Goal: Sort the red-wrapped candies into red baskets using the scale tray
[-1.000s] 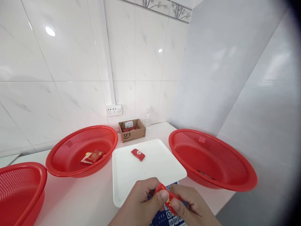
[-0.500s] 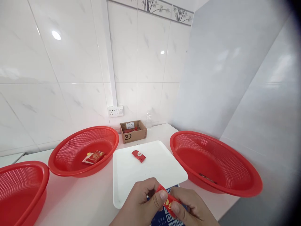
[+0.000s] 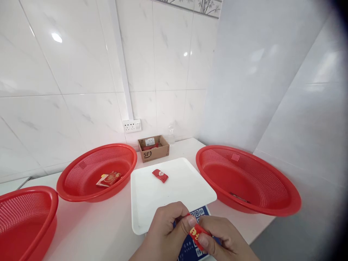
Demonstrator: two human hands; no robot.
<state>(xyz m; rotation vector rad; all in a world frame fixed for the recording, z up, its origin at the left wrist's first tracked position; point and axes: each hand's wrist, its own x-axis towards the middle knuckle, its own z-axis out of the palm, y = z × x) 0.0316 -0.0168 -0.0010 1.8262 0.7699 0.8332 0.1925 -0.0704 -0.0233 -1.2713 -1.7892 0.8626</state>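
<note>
My left hand (image 3: 174, 226) and my right hand (image 3: 221, 235) are close together at the bottom middle. Between them is a small red packet (image 3: 196, 233) with yellow print, its ends pinched by thumbs and fingers of both hands. Parts of the packet are hidden by the fingers. Beneath the hands lies a dark blue keypad panel (image 3: 187, 250) with white number keys, partly covered. Just beyond it is a white tray (image 3: 174, 192), bearing another red packet (image 3: 160, 175) with a white heart-like mark.
Red perforated baskets stand around: one at far left (image 3: 51, 206), one at left (image 3: 62, 188) holding packets (image 3: 111, 178), one at right (image 3: 288, 208) with a dark thin item (image 3: 239, 197). A cardboard box (image 3: 156, 154) and clear bottle (image 3: 171, 135) stand by the tiled wall.
The view has tilted slightly downward, so wall and tray sit higher in the picture. Both hands still grip the red packet, which has turned a little between the fingers.
</note>
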